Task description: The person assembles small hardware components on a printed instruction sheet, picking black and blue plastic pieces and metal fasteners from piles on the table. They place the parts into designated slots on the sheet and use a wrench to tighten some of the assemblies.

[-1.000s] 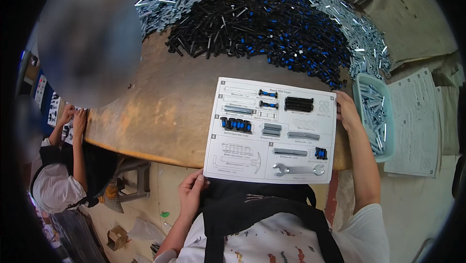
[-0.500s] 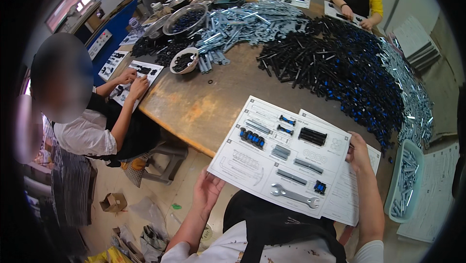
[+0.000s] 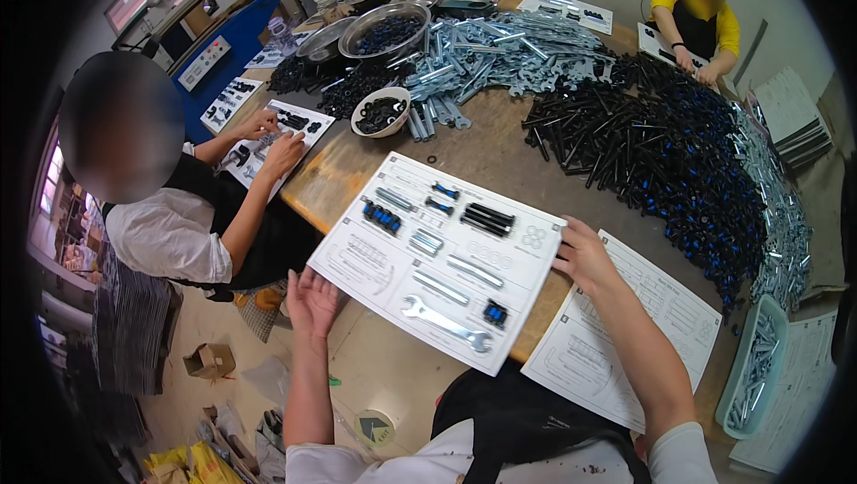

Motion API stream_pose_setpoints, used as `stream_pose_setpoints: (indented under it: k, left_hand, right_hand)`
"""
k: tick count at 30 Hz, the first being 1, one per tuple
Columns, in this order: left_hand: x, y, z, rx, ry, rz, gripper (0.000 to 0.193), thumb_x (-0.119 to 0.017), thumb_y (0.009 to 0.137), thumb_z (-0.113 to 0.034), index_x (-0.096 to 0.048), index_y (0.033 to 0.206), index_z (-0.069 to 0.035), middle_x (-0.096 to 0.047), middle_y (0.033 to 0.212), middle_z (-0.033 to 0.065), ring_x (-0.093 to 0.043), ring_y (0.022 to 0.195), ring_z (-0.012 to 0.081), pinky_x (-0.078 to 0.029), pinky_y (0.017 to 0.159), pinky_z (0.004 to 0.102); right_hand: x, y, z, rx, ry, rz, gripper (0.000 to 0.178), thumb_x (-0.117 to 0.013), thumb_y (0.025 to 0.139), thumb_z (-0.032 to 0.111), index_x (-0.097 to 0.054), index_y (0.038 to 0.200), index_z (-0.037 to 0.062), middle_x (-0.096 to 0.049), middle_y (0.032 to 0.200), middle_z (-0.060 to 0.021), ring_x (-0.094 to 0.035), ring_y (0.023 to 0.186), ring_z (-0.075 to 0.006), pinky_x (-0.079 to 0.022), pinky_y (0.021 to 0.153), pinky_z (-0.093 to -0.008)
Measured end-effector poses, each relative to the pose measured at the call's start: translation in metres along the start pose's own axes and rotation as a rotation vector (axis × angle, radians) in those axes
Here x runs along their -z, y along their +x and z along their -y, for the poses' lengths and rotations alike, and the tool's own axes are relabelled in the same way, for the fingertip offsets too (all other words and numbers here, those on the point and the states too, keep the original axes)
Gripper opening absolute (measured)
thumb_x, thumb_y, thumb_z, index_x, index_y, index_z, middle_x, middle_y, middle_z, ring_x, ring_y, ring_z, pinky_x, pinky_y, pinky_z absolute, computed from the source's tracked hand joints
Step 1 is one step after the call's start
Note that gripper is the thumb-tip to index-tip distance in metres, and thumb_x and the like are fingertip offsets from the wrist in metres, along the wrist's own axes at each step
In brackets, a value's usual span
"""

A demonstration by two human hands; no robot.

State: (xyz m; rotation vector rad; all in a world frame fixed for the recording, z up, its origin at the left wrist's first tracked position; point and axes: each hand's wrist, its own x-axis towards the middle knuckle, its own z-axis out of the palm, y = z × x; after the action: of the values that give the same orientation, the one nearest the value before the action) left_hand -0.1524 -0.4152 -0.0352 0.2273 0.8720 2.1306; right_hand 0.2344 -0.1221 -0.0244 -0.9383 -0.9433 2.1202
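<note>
Left hand (image 3: 312, 303) loosely spread, palm up, fingertips hidden under card (image 3: 527, 279). Right hand (image 3: 585, 254) pinches right corner, thumb unclear. Card above edge of table (image 3: 486, 152); right forearm (image 3: 644, 350) covers part of second sheet (image 3: 683, 310).

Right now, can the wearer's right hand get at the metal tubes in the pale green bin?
Probably not while the right hand holds the parts card by its corner. If freed, likely yes: the bin is open-topped, with nothing covering the metal tubes.
</note>
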Motion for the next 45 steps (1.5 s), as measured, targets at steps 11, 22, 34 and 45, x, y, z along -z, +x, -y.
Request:
stream_pose_setpoints:
  k: [11, 22, 34, 45]
  left_hand:
    - [0.109, 0.198, -0.146, 0.068, -0.09, -0.064, 0.066, -0.062, 0.095, -0.041, -0.042, 0.138, 0.004, -0.043, 0.147, 0.0211, -0.041, 0.137, 0.0322, -0.033, 0.116, 0.0462]
    - [0.043, 0.214, -0.151, -0.41, 1.108, -0.121, 0.04, -0.053, 0.099, -0.031, -0.058, 0.13, -0.005, -0.061, 0.112, 0.0072, -0.057, 0.098, 0.0154, -0.044, 0.079, 0.0248]
    - [-0.214, 0.204, 0.153, -0.229, 1.326, 0.971, 0.038, -0.072, 0.087, -0.02, -0.065, 0.12, -0.002, -0.062, 0.119, 0.015, -0.062, 0.101, 0.0204, -0.05, 0.089, 0.0316]
    - [-0.256, 0.24, 0.236, -0.948, 1.61, 0.977, 0.036, -0.072, 0.078, -0.017, -0.066, 0.114, -0.014, -0.061, 0.118, 0.009, -0.065, 0.097, 0.0291, -0.054, 0.076, 0.0403]
  right_hand:
    - [-0.173, 0.155, -0.057, 0.047, 0.108, 0.087, 0.034, -0.061, 0.088, 0.008, -0.05, 0.12, 0.0055, -0.062, 0.115, -0.0116, -0.064, 0.105, -0.0227, -0.055, 0.09, -0.0421]
    - [-0.091, 0.106, 0.001, 0.468, -0.885, -0.515, 0.045, -0.063, 0.087, 0.02, -0.06, 0.129, 0.0053, -0.069, 0.113, -0.0158, -0.068, 0.1, -0.0271, -0.054, 0.085, -0.0379]
    - [-0.016, 0.072, 0.049, 0.587, -0.948, -0.867, 0.022, -0.061, 0.087, 0.013, -0.072, 0.105, 0.007, -0.072, 0.091, -0.0118, -0.069, 0.081, -0.0259, -0.053, 0.075, -0.0366]
    - [0.001, 0.058, 0.039, 0.533, -0.798, -0.846, 0.022, -0.06, 0.089, 0.013, -0.072, 0.106, 0.005, -0.072, 0.084, -0.0088, -0.067, 0.073, -0.018, -0.052, 0.068, -0.0319]
